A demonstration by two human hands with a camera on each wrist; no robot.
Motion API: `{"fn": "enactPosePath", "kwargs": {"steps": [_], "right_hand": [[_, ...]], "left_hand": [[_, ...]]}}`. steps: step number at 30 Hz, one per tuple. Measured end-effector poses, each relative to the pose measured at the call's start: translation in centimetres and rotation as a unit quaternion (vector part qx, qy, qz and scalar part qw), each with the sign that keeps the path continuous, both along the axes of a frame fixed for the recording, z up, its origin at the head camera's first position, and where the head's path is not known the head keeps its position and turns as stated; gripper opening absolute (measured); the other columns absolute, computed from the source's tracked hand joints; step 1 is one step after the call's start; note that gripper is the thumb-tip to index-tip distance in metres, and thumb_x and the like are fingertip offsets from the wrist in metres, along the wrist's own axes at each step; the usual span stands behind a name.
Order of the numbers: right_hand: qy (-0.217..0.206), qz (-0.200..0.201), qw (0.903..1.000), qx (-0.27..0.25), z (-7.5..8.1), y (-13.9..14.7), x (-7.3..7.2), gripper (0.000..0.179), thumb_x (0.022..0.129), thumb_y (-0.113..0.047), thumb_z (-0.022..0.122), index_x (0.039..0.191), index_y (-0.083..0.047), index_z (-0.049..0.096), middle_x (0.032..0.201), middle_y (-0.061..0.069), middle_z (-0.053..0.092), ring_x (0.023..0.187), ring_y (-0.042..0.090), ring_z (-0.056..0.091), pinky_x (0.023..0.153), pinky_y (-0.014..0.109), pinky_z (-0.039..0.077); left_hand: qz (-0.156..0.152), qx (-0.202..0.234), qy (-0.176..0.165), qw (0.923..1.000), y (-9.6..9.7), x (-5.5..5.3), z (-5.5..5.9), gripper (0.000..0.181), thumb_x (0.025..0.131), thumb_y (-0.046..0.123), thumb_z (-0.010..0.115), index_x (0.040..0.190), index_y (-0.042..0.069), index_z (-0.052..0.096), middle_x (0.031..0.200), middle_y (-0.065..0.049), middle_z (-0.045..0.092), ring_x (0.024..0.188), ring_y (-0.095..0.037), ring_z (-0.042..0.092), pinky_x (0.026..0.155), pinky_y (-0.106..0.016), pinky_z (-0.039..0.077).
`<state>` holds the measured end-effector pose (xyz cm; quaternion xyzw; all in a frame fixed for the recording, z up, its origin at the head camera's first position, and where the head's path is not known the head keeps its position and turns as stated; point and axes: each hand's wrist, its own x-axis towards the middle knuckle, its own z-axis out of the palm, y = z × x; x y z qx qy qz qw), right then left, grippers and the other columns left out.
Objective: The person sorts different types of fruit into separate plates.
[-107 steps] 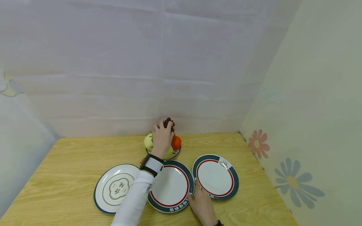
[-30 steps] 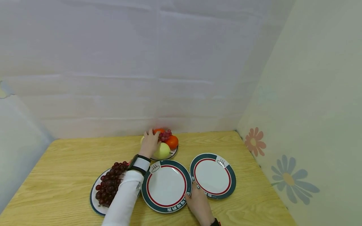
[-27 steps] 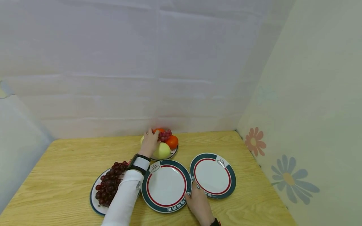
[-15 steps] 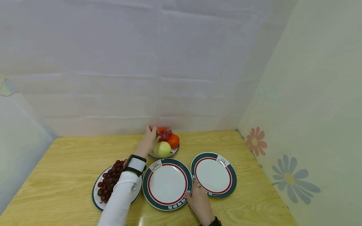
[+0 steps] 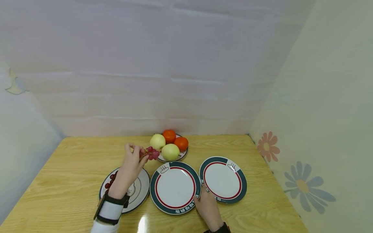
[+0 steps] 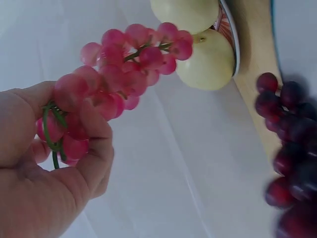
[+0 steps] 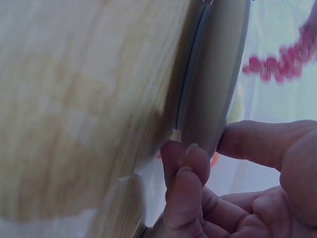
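My left hand (image 5: 131,165) pinches a small bunch of pink grapes (image 5: 152,153) by its stem end, over the table just left of the fruit plate. In the left wrist view, the bunch (image 6: 133,64) points away from the curled fingers, with a green stem near the palm. Below, dark red grapes (image 5: 112,179) lie on the left plate (image 5: 142,191), mostly hidden by the left forearm. My right hand (image 5: 208,207) holds the rim of the middle plate (image 5: 175,189); in the right wrist view, its thumb and fingers lie on either side of the edge.
A small fruit plate (image 5: 184,154) at the back bears pale yellow-green fruits (image 5: 170,152) and orange-red fruits (image 5: 181,143). A third white plate with a green rim (image 5: 222,179) stands right beside the middle one. Walls rise behind and beside the wooden table (image 5: 78,165).
Dark grapes have come to lie on the left plate. My left hand has then taken the pink grapes off the fruit plate and moved left and nearer. My right hand stays at the plate rim.
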<state>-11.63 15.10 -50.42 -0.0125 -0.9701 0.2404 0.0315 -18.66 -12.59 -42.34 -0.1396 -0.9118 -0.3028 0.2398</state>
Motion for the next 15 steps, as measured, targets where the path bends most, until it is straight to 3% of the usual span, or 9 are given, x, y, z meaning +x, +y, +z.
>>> {"fn": "enactPosePath", "kwargs": {"steps": [6, 12, 15], "right_hand": [[-0.004, -0.004, 1.0, 0.001, 0.0, 0.1, 0.0, 0.063, 0.079, -0.017, 0.073, 0.12, 0.023, 0.048, 0.096, 0.032, 0.067, 0.085, 0.038, 0.068, 0.072, 0.046, 0.054], [-0.01, -0.004, 0.9999, 0.001, 0.1, 0.1, -0.1, 0.063, 0.08, -0.018, 0.072, 0.121, 0.023, 0.048, 0.098, 0.031, 0.067, 0.088, 0.039, 0.068, 0.074, 0.047, 0.054], [-0.015, -0.005, 0.9999, -0.004, 0.2, 0.1, -0.1, 0.063, 0.08, -0.017, 0.072, 0.122, 0.023, 0.047, 0.098, 0.031, 0.067, 0.089, 0.039, 0.067, 0.075, 0.048, 0.054]], "left_hand": [[0.058, 0.0, -0.004, 0.9983, -1.2, 4.6, -2.3, 0.027, 0.082, 0.004, 0.071, 0.093, -0.001, 0.048, 0.102, -0.02, 0.029, 0.055, -0.012, 0.039, 0.047, -0.019, 0.031], [0.082, -0.025, -0.001, 0.9963, -1.4, 7.1, -4.5, 0.036, 0.071, 0.003, 0.08, 0.088, 0.0, 0.048, 0.098, -0.021, 0.033, 0.069, -0.028, 0.05, 0.054, -0.036, 0.044], [0.091, -0.047, -0.04, 0.9939, -1.3, 7.9, -5.0, 0.038, 0.071, 0.005, 0.081, 0.091, -0.001, 0.049, 0.1, -0.024, 0.036, 0.072, -0.036, 0.052, 0.052, -0.041, 0.046]]}}
